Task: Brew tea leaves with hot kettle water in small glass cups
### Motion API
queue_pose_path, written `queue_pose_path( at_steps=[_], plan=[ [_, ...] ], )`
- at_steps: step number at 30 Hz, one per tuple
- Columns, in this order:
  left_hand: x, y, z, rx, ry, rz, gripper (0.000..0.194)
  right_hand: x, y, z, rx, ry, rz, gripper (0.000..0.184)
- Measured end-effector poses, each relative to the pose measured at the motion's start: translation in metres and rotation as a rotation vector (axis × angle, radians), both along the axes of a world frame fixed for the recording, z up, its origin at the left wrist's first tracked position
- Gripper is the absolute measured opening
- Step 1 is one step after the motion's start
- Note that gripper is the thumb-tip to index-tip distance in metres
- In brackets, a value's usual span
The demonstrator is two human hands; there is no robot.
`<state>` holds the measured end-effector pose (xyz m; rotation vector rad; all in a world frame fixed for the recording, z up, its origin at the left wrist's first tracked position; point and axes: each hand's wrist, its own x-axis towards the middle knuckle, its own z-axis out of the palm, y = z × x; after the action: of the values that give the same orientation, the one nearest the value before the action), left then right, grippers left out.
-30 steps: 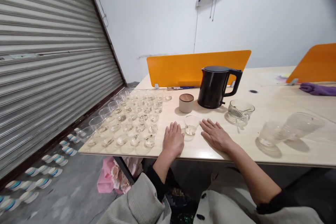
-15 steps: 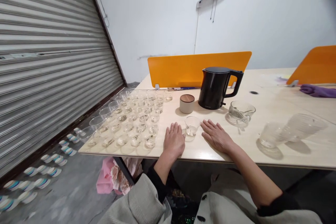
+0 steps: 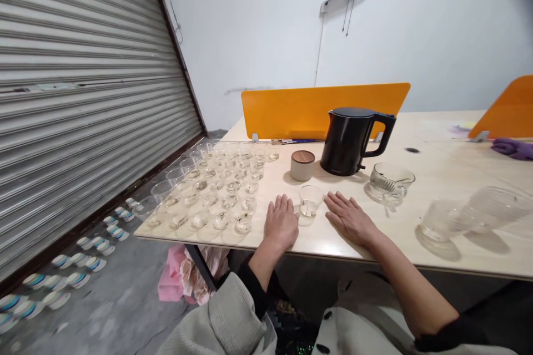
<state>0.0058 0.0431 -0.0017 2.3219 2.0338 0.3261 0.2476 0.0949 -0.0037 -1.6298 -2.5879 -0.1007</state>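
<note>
My left hand [image 3: 282, 224] lies flat on the table, palm down, its thumb close beside a clear plastic cup [image 3: 310, 201]. Dark bits, perhaps tea leaves, rest in the bottom of that cup. On the cup's other side, my right hand [image 3: 348, 217] is also laid flat with fingers stretched out. Neither hand holds anything. Behind the cup stand a pale canister with a wooden lid [image 3: 302, 166] and a black electric kettle [image 3: 348, 141]. A glass pitcher [image 3: 391, 180] with a handle is to the right of the kettle.
Rows of clear cups [image 3: 220, 221] with dark bits inside cover the table's left end. Stacked clear cups [image 3: 445, 221] lie on their side at right. An orange divider [image 3: 287, 113] runs behind the kettle. Small tubs [image 3: 79, 279] stand on the floor beside the roller shutter [image 3: 95, 94].
The view has turned slightly left, so everything on the table appears a little further right. Both hands stay flat on either side of the cup.
</note>
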Motion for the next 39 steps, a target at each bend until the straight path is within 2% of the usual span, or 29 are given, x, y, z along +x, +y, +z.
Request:
queue_pose_path(
  at_steps=[17, 39],
  plan=[
    [0.0000, 0.0010, -0.0029, 0.017, 0.007, -0.005, 0.060, -0.0009, -0.0011, 0.0034, -0.015, -0.015, -0.007, 0.066],
    [0.0000, -0.0011, 0.0019, -0.006, -0.005, 0.000, 0.060, -0.0011, -0.0019, 0.0044, -0.039, -0.004, -0.004, 0.065]
  ],
)
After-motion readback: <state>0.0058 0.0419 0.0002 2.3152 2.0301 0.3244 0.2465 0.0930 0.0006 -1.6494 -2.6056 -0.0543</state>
